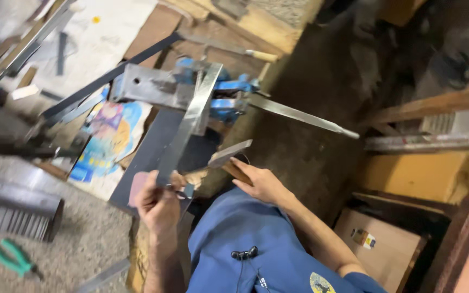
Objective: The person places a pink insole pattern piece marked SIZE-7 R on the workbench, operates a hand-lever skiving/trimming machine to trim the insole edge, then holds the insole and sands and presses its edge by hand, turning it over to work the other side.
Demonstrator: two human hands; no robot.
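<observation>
Both hands are busy at the blue vise: my left hand is closed around the near end of a long flat metal strip, and my right hand is wrapped around the wooden handle of a hammer whose steel head sits just beside the strip's lower part. From my left hand the strip runs up at a slant to the vise, where its far end lies against the jaws. Clamped or resting at the vise's left side is a grey steel plate with a small hole in it; I cannot tell which. To the right of the vise a long metal file juts out over the dark floor. Below the vise a dark sheet lies flat, and left of that sits a colourful printed paper. Further left of the vise, down on the gravelly ground, are a ribbed grey metal piece and green-handled pliers. Well to the right of the vise, a cardboard box stands beneath yellow-painted wood.
</observation>
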